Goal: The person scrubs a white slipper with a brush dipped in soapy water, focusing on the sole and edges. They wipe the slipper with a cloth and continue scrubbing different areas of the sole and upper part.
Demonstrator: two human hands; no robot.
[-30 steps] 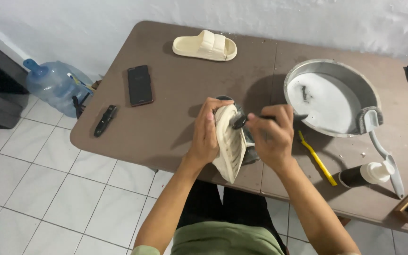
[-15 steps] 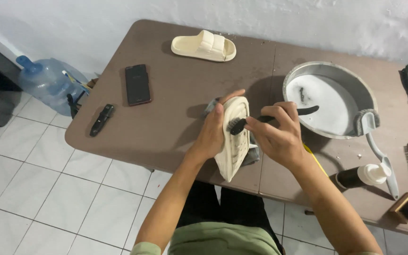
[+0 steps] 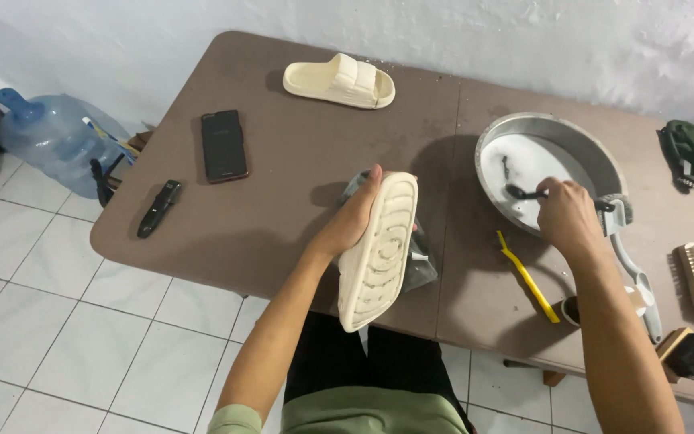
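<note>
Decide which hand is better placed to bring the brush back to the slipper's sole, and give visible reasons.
Probably the right hand: it already grips the small dark brush, its head dipped in the metal basin. The left hand is occupied holding the cream slipper sole-up.

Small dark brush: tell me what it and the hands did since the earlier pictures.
The right hand carried the small dark brush off the sandal sole, rightward into the metal basin. The left hand kept holding the cream sandal, sole up. The phone and second sandal lie unmoved.
</note>
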